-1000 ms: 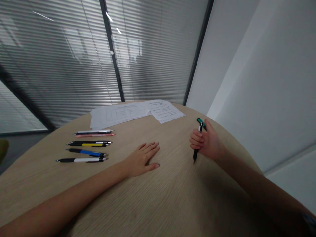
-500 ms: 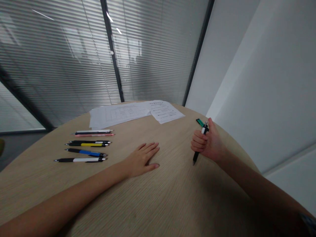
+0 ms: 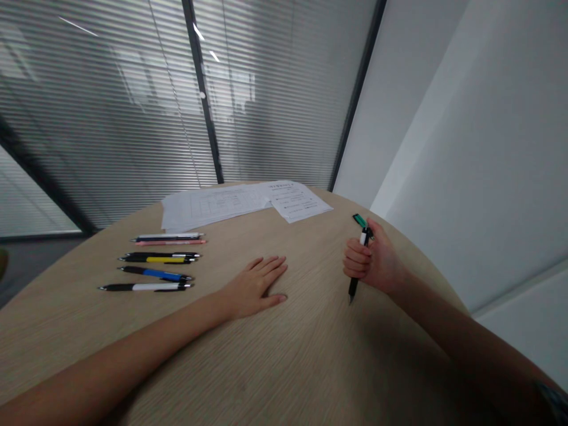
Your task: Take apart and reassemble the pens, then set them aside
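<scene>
Fingers (image 3: 356,260) of the right hand (image 3: 376,259) are curled tight around a black-and-white pen (image 3: 362,238), its tip pointing down at the wooden table (image 3: 310,361), with a green item (image 3: 360,220) showing past the thumb. I'm reading the left hand (image 3: 255,289) flat on the wood, fingers spread, holding nothing, just right of a row of pens (image 3: 153,263), with papers (image 3: 246,204) beyond.

Right hand (image 3: 373,257) fisted around an upright black-and-white pen (image 3: 353,287), left hand (image 3: 252,289) flat on a round wooden table (image 3: 310,361), rows of retractable pens (image 3: 151,263) beside it, papers (image 3: 217,207) beyond.
</scene>
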`<state>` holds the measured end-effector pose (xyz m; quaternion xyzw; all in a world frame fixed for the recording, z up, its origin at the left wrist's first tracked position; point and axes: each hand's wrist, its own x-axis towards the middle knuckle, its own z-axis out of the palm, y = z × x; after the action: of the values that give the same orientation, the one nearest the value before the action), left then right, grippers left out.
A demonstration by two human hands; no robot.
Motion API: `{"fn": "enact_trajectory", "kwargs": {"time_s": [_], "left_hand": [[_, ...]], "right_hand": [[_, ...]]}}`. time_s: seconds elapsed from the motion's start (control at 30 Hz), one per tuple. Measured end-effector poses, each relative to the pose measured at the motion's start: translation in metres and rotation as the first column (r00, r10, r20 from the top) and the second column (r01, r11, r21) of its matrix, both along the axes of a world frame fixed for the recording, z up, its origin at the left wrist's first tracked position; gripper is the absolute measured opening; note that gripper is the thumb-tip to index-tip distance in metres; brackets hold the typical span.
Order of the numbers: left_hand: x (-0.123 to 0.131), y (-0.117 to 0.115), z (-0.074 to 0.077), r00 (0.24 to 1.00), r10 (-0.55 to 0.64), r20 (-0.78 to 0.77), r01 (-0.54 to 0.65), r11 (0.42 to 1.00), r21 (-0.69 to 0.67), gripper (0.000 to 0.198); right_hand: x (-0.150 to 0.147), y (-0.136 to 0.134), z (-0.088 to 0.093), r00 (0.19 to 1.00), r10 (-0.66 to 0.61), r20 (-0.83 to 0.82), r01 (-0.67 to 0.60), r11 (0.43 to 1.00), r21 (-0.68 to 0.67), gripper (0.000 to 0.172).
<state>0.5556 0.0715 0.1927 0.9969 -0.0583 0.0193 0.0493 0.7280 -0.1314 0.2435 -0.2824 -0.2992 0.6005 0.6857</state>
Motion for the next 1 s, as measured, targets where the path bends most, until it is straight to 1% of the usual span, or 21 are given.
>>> {"fn": "enact_trajectory", "kwargs": {"time_s": [0.13, 0.33, 0.5, 0.57, 0.6, 0.63, 0.73, 0.77, 0.8, 0.9, 0.97, 1.0], "left_hand": [[0.001, 0.000, 0.000, 1.000, 0.001, -0.006, -0.001, 1.000, 0.013, 0.065], [-0.001, -0.001, 0.002, 1.000, 0.001, -0.003, -0.001, 1.000, 0.001, 0.064], [-0.001, -0.001, 0.003, 1.000, -0.002, -0.008, 0.002, 1.000, -0.012, 0.064], [-0.001, -0.002, 0.003, 1.000, 0.003, -0.010, -0.003, 1.000, -0.022, 0.064], [-0.001, -0.002, 0.003, 1.000, 0.005, -0.009, -0.006, 1.000, -0.025, 0.064], [-0.001, -0.002, 0.003, 1.000, 0.005, -0.006, -0.006, 1.000, -0.027, 0.064], [-0.001, -0.001, 0.003, 1.000, 0.000, -0.003, 0.000, 1.000, -0.019, 0.064], [-0.001, -0.001, 0.002, 1.000, 0.001, -0.005, -0.001, 1.000, -0.016, 0.064], [-0.001, -0.001, 0.002, 1.000, 0.002, -0.009, -0.003, 1.000, -0.012, 0.064], [-0.001, -0.001, 0.003, 1.000, 0.004, -0.013, -0.004, 1.000, -0.005, 0.064], [-0.001, -0.001, 0.003, 1.000, 0.003, -0.009, -0.003, 1.000, -0.004, 0.065], [-0.001, -0.002, 0.004, 1.000, 0.002, -0.007, -0.002, 1.000, -0.006, 0.065]], "right_hand": [[-0.001, -0.001, 0.002, 1.000, -0.015, 0.001, 0.015, 1.000, -0.012, 0.051], [0.004, -0.002, 0.000, 0.998, -0.067, 0.004, 0.067, 0.998, 0.010, 0.048], [0.007, 0.000, -0.002, 0.996, -0.094, 0.012, 0.094, 0.994, -0.053, 0.054], [0.009, 0.002, -0.003, 0.993, -0.112, 0.034, 0.115, 0.988, -0.100, 0.052], [0.010, 0.002, -0.003, 0.990, -0.130, 0.054, 0.136, 0.982, -0.128, 0.049], [0.011, 0.003, -0.004, 0.985, -0.155, 0.081, 0.166, 0.973, -0.158, 0.042], [0.017, 0.005, -0.007, 0.953, -0.241, 0.183, 0.280, 0.933, -0.227, 0.015], [0.020, 0.005, -0.008, 0.936, -0.272, 0.222, 0.322, 0.917, -0.236, 0.010], [0.023, 0.005, -0.010, 0.916, -0.305, 0.261, 0.367, 0.901, -0.233, 0.012], [0.038, 0.003, -0.014, 0.826, -0.405, 0.391, 0.504, 0.841, -0.195, 0.029], [0.051, -0.001, -0.016, 0.734, -0.469, 0.491, 0.608, 0.776, -0.167, 0.037], [0.059, -0.004, -0.017, 0.670, -0.494, 0.554, 0.664, 0.733, -0.149, 0.039]]}}
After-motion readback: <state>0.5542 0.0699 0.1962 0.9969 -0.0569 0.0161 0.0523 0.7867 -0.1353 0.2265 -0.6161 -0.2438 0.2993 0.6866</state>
